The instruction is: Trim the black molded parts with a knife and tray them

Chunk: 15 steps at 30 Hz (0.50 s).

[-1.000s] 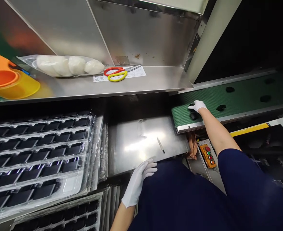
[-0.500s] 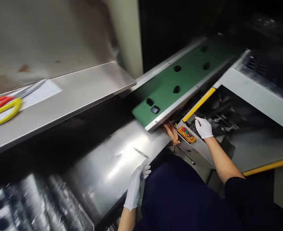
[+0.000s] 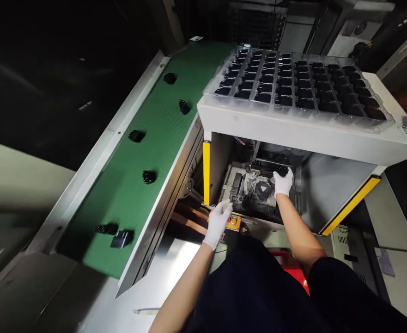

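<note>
My right hand (image 3: 282, 182), in a white glove, reaches into an open machine bay (image 3: 255, 185) and pinches a small black part (image 3: 283, 171) at its fingertips. Below it lie a dark round fitting (image 3: 262, 188) and metal mechanism parts. My left hand (image 3: 217, 224), also gloved, hangs over an orange push-button box (image 3: 233, 222) at the bay's lower edge, holding nothing visible. A green conveyor belt (image 3: 130, 157) runs along the left, carrying several black parts (image 3: 149, 176) and a black angular piece (image 3: 122, 239).
A clear plastic tray (image 3: 293, 81) with several rows of black parts sits on the white machine housing (image 3: 286, 132) overhanging the bay. Yellow strips (image 3: 206, 173) edge the opening. A steel surface (image 3: 148, 282) lies below the belt.
My head has turned right, from the steel shelf to the machine bay. My right hand has moved from above the control box into the bay, and my left hand has moved forward to the box.
</note>
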{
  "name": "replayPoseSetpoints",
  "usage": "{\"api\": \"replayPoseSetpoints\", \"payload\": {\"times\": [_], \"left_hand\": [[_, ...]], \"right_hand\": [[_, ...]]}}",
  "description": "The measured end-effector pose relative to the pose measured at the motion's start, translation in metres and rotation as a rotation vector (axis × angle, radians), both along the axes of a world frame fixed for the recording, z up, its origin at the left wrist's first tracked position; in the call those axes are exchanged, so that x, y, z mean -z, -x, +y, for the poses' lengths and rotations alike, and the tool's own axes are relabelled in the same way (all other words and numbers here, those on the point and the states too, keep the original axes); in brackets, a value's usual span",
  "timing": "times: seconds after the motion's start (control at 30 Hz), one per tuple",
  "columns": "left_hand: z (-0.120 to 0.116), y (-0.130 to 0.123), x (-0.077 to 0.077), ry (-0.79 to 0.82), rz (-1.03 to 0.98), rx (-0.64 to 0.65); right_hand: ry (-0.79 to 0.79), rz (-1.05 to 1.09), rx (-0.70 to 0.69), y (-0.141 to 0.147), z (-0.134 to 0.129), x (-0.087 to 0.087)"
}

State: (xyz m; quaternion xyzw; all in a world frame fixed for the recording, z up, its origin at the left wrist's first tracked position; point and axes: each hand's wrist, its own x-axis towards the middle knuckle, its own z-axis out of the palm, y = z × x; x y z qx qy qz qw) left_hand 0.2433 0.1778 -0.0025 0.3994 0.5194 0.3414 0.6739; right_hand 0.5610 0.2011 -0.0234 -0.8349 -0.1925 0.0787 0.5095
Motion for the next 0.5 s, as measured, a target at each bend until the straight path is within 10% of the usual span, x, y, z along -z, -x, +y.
{"api": "replayPoseSetpoints", "payload": {"times": [0.23, 0.5], "left_hand": [[0.092, -0.184, 0.02, -0.35, 0.147, 0.034], [0.115, -0.237, 0.035, -0.344, 0.314, -0.117]], "right_hand": [[0.008, 0.069, 0.093, -0.008, 0.017, 0.015], [0.045, 0.135, 0.17, -0.005, 0.023, 0.022]]}}
